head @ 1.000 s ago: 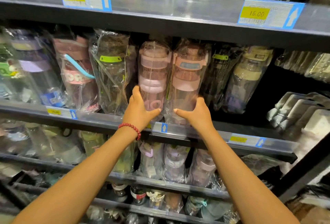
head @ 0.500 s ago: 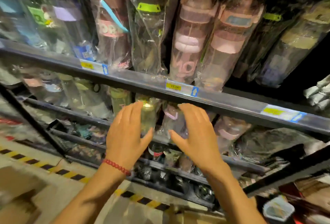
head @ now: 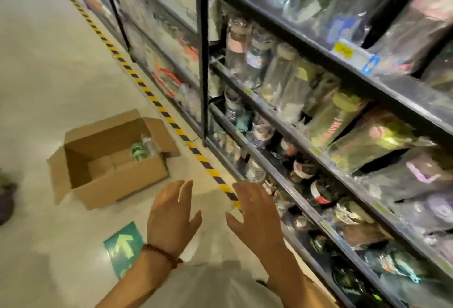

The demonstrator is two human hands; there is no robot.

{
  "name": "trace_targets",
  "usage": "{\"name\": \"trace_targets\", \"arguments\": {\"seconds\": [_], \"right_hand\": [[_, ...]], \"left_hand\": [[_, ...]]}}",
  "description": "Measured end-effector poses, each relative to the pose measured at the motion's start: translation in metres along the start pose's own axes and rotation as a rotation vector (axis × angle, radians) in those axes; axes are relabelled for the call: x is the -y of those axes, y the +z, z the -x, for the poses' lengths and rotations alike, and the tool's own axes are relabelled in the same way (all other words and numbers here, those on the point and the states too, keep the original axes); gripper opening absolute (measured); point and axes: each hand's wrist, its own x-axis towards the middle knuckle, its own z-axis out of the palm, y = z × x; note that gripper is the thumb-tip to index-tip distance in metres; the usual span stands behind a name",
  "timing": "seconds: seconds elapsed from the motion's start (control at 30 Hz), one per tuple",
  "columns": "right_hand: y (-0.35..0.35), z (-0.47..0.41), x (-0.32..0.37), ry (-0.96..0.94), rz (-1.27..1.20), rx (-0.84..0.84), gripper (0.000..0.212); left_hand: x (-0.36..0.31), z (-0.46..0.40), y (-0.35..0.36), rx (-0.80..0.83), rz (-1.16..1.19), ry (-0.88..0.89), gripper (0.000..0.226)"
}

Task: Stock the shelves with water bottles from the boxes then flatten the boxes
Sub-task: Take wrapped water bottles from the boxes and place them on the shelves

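An open cardboard box [head: 122,175] sits on the floor to the left, flaps spread, with a couple of wrapped bottles [head: 142,149] in its far right corner. My left hand [head: 171,214], with a red bead bracelet at the wrist, and my right hand [head: 255,214] hover side by side over the floor, fingers straight and spread, holding nothing. Dark metal shelves [head: 318,140] packed with plastic-wrapped water bottles [head: 282,79] run along the right. The picture is blurred.
A yellow-and-black striped tape line [head: 157,101] runs along the foot of the shelves. On the floor beside my left wrist lies a green arrow sticker [head: 122,244]. A dark object [head: 6,199] sits at the left edge. Pale floor lies between box and hands.
My hands have let go of the pink bottles on the shelf and dropped down, open. The view has swung left and down, so the floor and the box have come into sight.
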Motion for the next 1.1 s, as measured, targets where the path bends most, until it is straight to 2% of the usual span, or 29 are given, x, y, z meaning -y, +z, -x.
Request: {"name": "trace_targets", "arguments": {"seconds": [0.27, 0.43, 0.6, 0.73, 0.93, 1.1], "right_hand": [[0.079, -0.065, 0.108, -0.216, -0.01, 0.15, 0.054], [0.109, -0.091, 0.152, -0.33, -0.03, 0.247, 0.05], [0.141, -0.131, 0.177, -0.393, -0.006, 0.356, 0.049], [0.16, -0.179, 0.196, -0.423, 0.004, 0.401, 0.045], [0.208, -0.293, 0.213, -0.421, 0.044, 0.441, 0.049], [0.242, -0.4, 0.237, -0.352, -0.094, 0.494, 0.05]], "left_hand": [[0.135, 0.022, -0.021, 0.037, -0.085, -0.297, 0.065], [0.189, 0.046, -0.018, 0.125, -0.025, -0.456, 0.07], [0.227, 0.039, -0.013, 0.111, 0.052, -0.571, 0.072], [0.262, 0.004, -0.014, 0.129, 0.061, -0.605, 0.071], [0.331, -0.097, -0.015, 0.165, 0.052, -0.649, 0.07], [0.401, -0.188, -0.019, 0.2, 0.043, -0.645, 0.063]]}}
